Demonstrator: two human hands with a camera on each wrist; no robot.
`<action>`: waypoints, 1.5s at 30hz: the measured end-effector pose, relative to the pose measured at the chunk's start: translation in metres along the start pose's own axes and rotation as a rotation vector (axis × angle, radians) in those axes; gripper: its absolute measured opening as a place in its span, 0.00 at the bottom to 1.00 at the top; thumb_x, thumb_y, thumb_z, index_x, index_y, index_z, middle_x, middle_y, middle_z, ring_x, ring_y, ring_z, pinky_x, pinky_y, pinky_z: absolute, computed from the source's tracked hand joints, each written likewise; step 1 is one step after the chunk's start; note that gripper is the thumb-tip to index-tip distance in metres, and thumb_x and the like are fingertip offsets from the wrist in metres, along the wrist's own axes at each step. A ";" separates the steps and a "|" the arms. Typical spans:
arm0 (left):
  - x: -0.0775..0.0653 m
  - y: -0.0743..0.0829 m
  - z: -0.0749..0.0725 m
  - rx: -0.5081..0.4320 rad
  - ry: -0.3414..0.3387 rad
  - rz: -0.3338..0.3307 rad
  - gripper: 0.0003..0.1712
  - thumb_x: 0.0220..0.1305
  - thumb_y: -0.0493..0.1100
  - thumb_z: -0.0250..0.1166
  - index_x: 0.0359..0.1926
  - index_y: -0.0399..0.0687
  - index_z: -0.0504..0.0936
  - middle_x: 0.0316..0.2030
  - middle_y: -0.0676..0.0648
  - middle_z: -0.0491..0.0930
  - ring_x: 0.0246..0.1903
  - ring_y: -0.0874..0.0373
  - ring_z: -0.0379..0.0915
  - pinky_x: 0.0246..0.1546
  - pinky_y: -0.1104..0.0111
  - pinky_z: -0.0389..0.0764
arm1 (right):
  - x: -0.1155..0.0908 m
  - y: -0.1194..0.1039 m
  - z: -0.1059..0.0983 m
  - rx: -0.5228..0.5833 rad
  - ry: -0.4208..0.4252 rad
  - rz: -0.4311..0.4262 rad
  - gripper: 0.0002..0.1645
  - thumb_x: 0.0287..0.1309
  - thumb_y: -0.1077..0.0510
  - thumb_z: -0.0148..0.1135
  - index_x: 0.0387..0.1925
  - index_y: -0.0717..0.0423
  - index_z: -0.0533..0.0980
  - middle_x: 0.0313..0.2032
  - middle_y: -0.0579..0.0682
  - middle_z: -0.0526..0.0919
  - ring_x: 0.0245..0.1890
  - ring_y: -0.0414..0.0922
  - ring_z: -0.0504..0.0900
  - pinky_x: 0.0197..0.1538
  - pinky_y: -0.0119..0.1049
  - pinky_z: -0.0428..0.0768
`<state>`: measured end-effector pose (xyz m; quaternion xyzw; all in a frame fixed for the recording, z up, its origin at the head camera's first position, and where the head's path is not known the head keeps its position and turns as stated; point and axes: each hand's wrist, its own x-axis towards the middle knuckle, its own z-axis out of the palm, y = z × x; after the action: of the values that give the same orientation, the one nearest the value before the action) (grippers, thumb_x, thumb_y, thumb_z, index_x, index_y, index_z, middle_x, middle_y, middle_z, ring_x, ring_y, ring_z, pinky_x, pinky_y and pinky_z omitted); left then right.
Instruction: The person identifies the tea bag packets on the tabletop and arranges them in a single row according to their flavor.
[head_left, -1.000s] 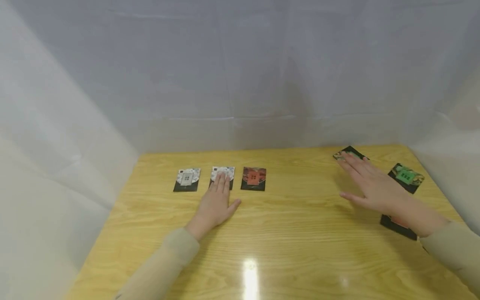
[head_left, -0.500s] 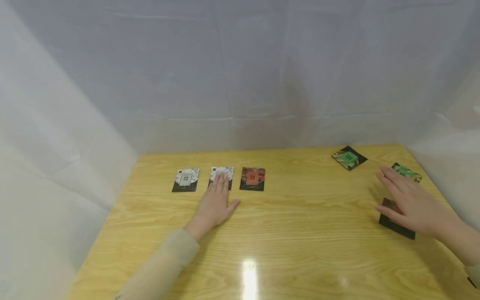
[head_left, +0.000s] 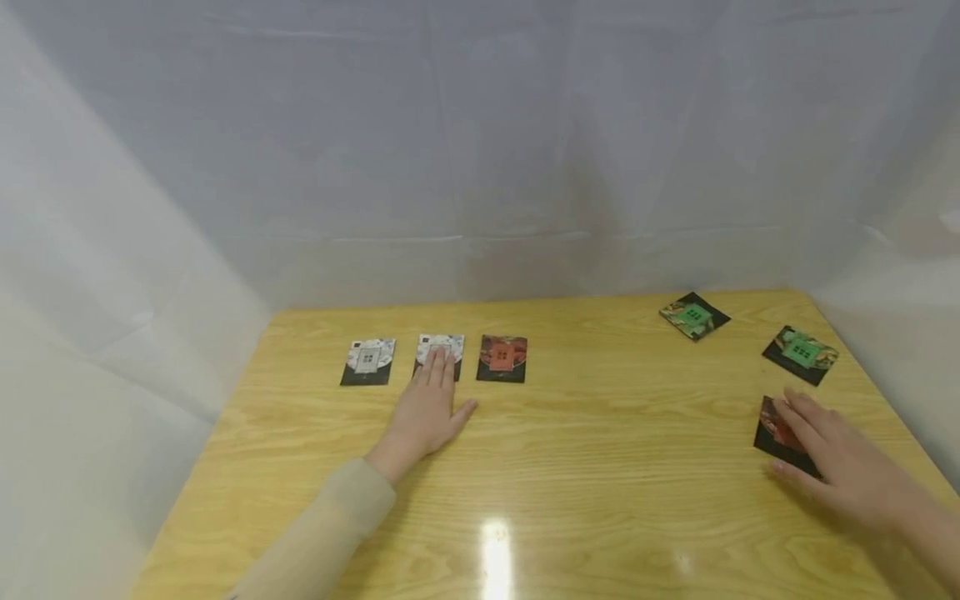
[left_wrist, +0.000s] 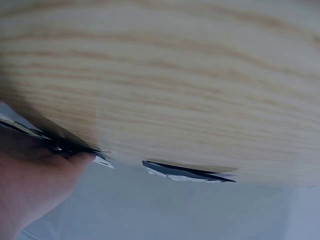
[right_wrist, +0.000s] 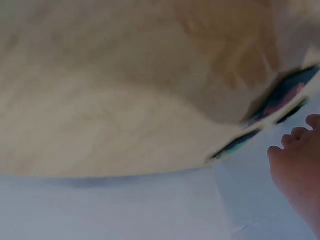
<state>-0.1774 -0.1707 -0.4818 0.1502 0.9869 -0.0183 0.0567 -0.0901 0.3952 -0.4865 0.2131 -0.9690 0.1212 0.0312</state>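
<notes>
A: Where is the right hand [head_left: 847,471]?
B: At the near right of the wooden table [head_left: 600,467], fingers straight and spread, lying over the near edge of a dark card with a reddish picture [head_left: 776,432]. Nothing is gripped.

A: And the left hand [head_left: 424,414]?
B: Flat on the table, left of middle, fingers straight and together. Its fingertips [head_left: 437,360] rest on the middle card of a row of three, a pale grey card [head_left: 441,347].

A: What flanks that card?
B: Another grey card [head_left: 367,362] just to its left and a red card [head_left: 502,359] just to its right, all three side by side and apart.

A: Anything else out there?
B: Two green cards on the far right: one [head_left: 693,316] near the far edge, turned at an angle, the other [head_left: 800,354] nearer the right edge, beyond the right hand. Pale sheeting [head_left: 480,150] walls the table in. The wrist views are too blurred to add much.
</notes>
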 end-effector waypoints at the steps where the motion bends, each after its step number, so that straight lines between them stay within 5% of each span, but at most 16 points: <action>1: 0.000 0.000 -0.001 0.000 -0.001 0.000 0.53 0.82 0.70 0.39 0.84 0.31 0.42 0.84 0.31 0.38 0.85 0.36 0.35 0.87 0.51 0.48 | -0.002 -0.001 0.003 0.006 -0.001 -0.002 0.53 0.74 0.48 0.64 0.85 0.63 0.48 0.81 0.73 0.52 0.84 0.68 0.46 0.82 0.33 0.16; 4: -0.001 0.000 -0.002 0.004 -0.010 0.000 0.52 0.82 0.70 0.38 0.84 0.32 0.41 0.84 0.32 0.38 0.85 0.36 0.35 0.87 0.51 0.48 | -0.008 -0.003 0.013 0.009 -0.020 -0.013 0.52 0.75 0.48 0.63 0.85 0.63 0.47 0.83 0.70 0.48 0.87 0.54 0.33 0.75 0.19 0.14; 8: -0.002 0.001 -0.003 0.008 -0.007 0.002 0.53 0.82 0.70 0.39 0.84 0.31 0.42 0.84 0.31 0.38 0.85 0.36 0.35 0.87 0.51 0.48 | -0.008 -0.006 0.019 -0.011 -0.027 -0.020 0.55 0.74 0.46 0.64 0.86 0.59 0.44 0.85 0.65 0.43 0.83 0.32 0.23 0.73 0.14 0.16; 18: -0.002 0.000 0.000 0.020 0.008 -0.001 0.53 0.82 0.71 0.39 0.84 0.31 0.42 0.84 0.31 0.38 0.85 0.36 0.35 0.87 0.51 0.48 | 0.010 -0.009 0.018 -0.014 -0.015 -0.056 0.56 0.72 0.44 0.66 0.86 0.57 0.46 0.85 0.65 0.48 0.83 0.29 0.27 0.71 0.10 0.21; 29: -0.001 0.000 -0.001 -0.004 0.012 0.010 0.53 0.82 0.70 0.39 0.84 0.30 0.42 0.84 0.31 0.39 0.85 0.35 0.36 0.87 0.51 0.49 | 0.046 -0.025 0.018 -0.036 -0.044 -0.116 0.56 0.74 0.40 0.63 0.85 0.60 0.46 0.84 0.67 0.50 0.87 0.42 0.32 0.72 0.11 0.19; 38: 0.000 0.000 -0.001 -0.001 0.019 0.006 0.53 0.82 0.70 0.40 0.84 0.31 0.43 0.84 0.31 0.39 0.85 0.36 0.36 0.87 0.50 0.49 | 0.083 -0.042 0.021 -0.058 -0.078 -0.198 0.55 0.74 0.37 0.61 0.84 0.64 0.50 0.82 0.70 0.56 0.84 0.60 0.53 0.75 0.15 0.19; 45: -0.002 0.001 -0.002 0.008 0.015 0.007 0.54 0.81 0.72 0.39 0.84 0.31 0.42 0.84 0.31 0.39 0.85 0.36 0.36 0.87 0.50 0.49 | 0.102 -0.059 0.024 -0.036 -0.124 -0.214 0.54 0.75 0.36 0.58 0.83 0.65 0.52 0.82 0.69 0.54 0.82 0.65 0.56 0.76 0.17 0.18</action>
<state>-0.1759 -0.1703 -0.4794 0.1539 0.9867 -0.0211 0.0489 -0.1579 0.2963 -0.4857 0.3217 -0.9428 0.0866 -0.0121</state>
